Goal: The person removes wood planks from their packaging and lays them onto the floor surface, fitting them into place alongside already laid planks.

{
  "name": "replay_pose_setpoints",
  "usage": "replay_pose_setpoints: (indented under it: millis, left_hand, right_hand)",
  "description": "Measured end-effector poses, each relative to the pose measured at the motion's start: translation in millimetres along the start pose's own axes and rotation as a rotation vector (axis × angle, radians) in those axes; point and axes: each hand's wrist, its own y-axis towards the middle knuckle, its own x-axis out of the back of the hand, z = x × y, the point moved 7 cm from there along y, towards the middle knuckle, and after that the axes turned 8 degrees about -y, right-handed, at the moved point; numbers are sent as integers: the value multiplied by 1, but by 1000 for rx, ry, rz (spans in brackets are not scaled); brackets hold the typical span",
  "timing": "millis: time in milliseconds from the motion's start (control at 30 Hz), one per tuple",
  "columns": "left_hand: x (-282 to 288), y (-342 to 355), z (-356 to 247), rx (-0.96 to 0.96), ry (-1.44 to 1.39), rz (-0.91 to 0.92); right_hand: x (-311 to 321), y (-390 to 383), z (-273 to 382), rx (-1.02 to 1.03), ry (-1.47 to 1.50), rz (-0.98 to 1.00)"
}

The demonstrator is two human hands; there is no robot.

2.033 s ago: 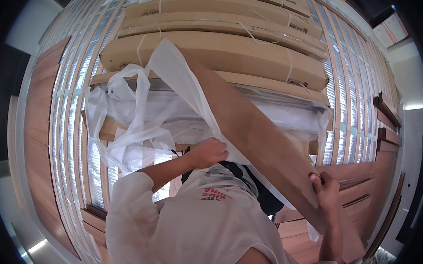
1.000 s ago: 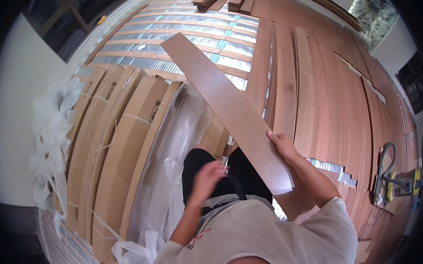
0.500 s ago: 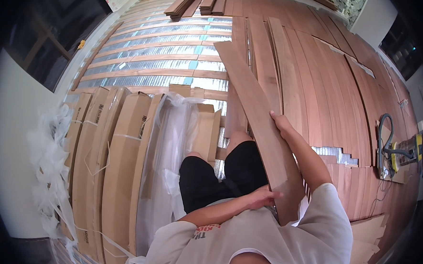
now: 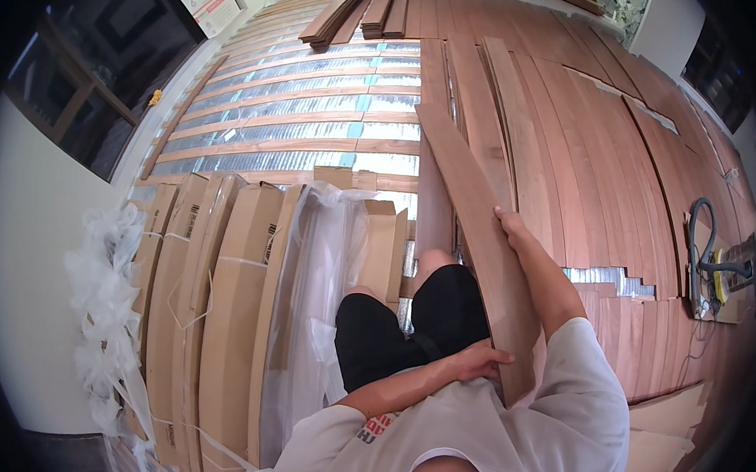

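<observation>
I had both hands on one brown plank (image 4: 489, 263), slanting beside the right thigh, far end over the flooring. Right hand (image 4: 515, 229) pinched its right edge, thumb on the face, fingers hidden beneath. Left hand (image 4: 478, 362) was at the near end, fingertips over the left edge; couldn't tell how firmly. Plank looked stiff, fairly light, maybe slick-faced, corners likely chippable; best hold, I judged, was the long edges, hands well apart. Outward: white film (image 4: 330, 251) left, then strapped cartons (image 4: 234, 331); laid boards (image 4: 590, 187) right; battens (image 4: 303, 117) over foil ahead.
</observation>
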Motion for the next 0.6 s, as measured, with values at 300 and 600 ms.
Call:
replay_pose_setpoints:
  millis: [300,600]
  left_hand:
    - [29,25,-41,-142,21,-89]
    - [76,68,-175,-212,99,-249]
  right_hand:
    - [35,-110,41,168,-177,304]
    - [112,-349,-70,-194,171,555]
